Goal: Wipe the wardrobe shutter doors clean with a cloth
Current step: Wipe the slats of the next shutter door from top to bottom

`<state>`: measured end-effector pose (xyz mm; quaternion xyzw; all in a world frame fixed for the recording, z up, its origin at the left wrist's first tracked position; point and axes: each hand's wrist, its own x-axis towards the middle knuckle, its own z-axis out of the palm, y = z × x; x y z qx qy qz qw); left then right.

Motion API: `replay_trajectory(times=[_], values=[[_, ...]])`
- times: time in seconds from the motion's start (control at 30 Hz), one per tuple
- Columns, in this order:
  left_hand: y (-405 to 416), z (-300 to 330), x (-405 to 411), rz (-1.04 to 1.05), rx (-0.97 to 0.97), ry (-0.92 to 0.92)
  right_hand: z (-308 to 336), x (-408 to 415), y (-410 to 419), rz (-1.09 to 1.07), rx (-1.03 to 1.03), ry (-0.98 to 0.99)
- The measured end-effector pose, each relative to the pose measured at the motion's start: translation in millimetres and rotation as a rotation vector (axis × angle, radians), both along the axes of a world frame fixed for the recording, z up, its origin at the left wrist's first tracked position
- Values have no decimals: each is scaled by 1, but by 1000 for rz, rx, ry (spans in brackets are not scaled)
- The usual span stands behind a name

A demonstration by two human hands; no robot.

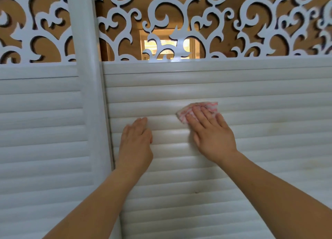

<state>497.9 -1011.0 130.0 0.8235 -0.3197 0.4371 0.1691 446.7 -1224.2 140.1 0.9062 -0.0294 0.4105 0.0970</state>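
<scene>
At far left, a white louvred shutter door (pixel 41 131), slats running level, topped by a band of white scrollwork fretwork (pixel 34 26) over a tan backing. Just right of it, an upright white frame post (pixel 86 77), overlapping the edge of the next door. Right of the post, the second shutter door (pixel 251 149), same level slats, filling the rest of the view; along its top edge, more fretwork and, behind the cut-outs, a bright window-like opening (pixel 168 44).

Near this door's left edge, beside the post, the left hand (pixel 135 143) laid flat against the slats, fingers (pixel 142 122) straight and pressed together, holding nothing, forearm reaching up from the lower left.

Further right, near the middle of the door's width and slightly higher, the right hand (pixel 213 136) pressing a pink-and-white patterned cloth (pixel 206 106) against the slats. Fingers straight and slightly spread, lying over the cloth, not curled round it; cloth showing beyond the fingertips and to their left, the rest hidden under the hand. Hands apart, a stretch of bare slat between them.
</scene>
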Motion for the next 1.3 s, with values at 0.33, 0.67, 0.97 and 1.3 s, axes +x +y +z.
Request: replay_trajectory(times=[0.33,0.67,0.97,1.3], values=[[-13,2,-4,200,42,47,-9,-22,-62,-209,399,-63],[-30,0,-1,267,9,27,-14,20,47,79,208,-71],[-71,9,-21,200,201,-5,-13,-4,-39,41,163,-48],[-106,25,-35,275,326,48,3,-26,-154,-185,722,-155]])
